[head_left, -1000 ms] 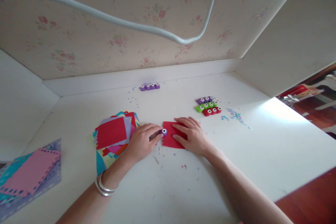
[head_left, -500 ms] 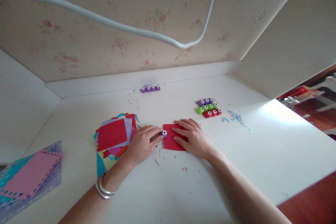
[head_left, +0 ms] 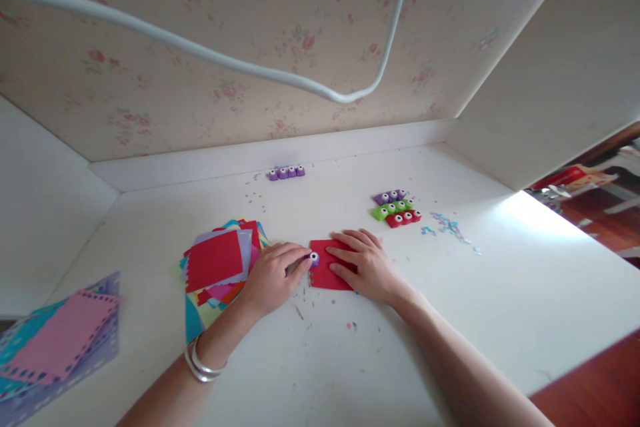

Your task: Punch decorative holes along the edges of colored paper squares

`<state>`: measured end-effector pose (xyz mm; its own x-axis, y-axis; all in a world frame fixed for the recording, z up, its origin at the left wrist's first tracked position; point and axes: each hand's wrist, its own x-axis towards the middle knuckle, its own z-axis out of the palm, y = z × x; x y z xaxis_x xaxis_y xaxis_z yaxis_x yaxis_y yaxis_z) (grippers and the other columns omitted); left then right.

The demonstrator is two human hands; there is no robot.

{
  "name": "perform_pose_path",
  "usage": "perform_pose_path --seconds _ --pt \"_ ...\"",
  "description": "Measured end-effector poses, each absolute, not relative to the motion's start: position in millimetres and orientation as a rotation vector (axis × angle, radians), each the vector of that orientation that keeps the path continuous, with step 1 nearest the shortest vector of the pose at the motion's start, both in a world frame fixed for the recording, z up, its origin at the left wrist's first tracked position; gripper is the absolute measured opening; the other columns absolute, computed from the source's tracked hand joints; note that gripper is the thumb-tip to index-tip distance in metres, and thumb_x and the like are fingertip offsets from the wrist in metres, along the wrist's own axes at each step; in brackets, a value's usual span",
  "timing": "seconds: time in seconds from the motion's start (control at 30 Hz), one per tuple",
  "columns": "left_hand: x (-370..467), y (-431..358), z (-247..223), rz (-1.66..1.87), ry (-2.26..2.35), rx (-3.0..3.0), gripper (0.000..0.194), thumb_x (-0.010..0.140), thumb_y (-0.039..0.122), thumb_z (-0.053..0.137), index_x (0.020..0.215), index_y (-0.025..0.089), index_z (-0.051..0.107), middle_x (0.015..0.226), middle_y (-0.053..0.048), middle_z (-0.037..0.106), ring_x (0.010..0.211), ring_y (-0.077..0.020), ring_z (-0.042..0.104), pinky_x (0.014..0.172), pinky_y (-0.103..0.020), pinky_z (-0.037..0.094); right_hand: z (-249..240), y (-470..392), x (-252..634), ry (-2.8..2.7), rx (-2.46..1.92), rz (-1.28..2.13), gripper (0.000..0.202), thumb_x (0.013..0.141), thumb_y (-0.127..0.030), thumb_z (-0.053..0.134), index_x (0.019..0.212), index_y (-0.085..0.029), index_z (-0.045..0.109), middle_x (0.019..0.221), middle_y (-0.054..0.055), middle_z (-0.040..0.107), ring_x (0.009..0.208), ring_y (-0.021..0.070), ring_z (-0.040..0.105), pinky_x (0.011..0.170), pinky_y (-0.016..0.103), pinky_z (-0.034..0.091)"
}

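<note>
Between the thumb and fingers of my left hand [head_left: 276,275] is a small purple craft punch [head_left: 314,258] with a white, star-marked top. It sits at the left edge of a red sheet of paper [head_left: 324,279]. Small punched holes show along that edge, below the punch. My right hand [head_left: 369,264] lies flat over the sheet's right part with fingers spread, pressing it to the white table. A stack of coloured paper [head_left: 215,260], red on top, lies just left of my left hand.
Purple punches [head_left: 287,173] stand in a row by the wall. Purple, green and red punches [head_left: 397,207] sit together at the right, near scattered paper bits [head_left: 450,227]. Pink, teal and purple punched sheets [head_left: 65,337] lie at far left. A white cable [head_left: 225,60] hangs in front.
The view has shifted slightly. Both hands keep their places on the red paper, and the punch stays at its left edge with hardly any movement.
</note>
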<state>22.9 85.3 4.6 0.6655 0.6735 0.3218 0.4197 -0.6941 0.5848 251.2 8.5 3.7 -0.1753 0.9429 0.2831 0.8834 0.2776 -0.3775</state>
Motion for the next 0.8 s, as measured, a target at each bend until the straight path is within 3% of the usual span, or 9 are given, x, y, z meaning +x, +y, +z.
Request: perform_pose_path --seconds 0.2,0.37,0.8 --pt "26 87 19 0.771 0.903 2.340 0.024 0.097 0.031 0.049 0.105 0.022 0.069 0.106 -0.006 0.071 0.102 -0.0194 0.063 0.094 -0.036 0.050 3 8 252 -2.100 -1.625 0.165 0.028 0.090 -0.038 0.059 0.116 -0.033 0.070 0.134 0.003 0.060 0.121 0.0283 0.053 0.107 0.054 0.034" --pt "33 87 33 0.730 0.933 2.210 0.023 0.096 0.032 0.049 0.094 0.021 0.070 0.100 -0.005 0.070 0.093 -0.0177 0.064 0.084 -0.030 0.052 5 8 252 -2.108 -1.637 0.160 0.029 0.090 -0.037 0.060 0.117 -0.033 0.069 0.134 0.002 0.060 0.121 0.0273 0.052 0.108 0.052 0.034" --pt "43 90 18 0.645 0.936 2.168 0.020 0.091 0.026 0.053 0.083 0.021 0.070 0.087 -0.002 0.072 0.083 -0.0169 0.066 0.078 -0.029 0.052 2 9 253 -2.105 -1.624 0.146 0.029 0.089 -0.038 0.061 0.117 -0.035 0.069 0.133 0.002 0.061 0.121 0.0278 0.052 0.107 0.052 0.034"
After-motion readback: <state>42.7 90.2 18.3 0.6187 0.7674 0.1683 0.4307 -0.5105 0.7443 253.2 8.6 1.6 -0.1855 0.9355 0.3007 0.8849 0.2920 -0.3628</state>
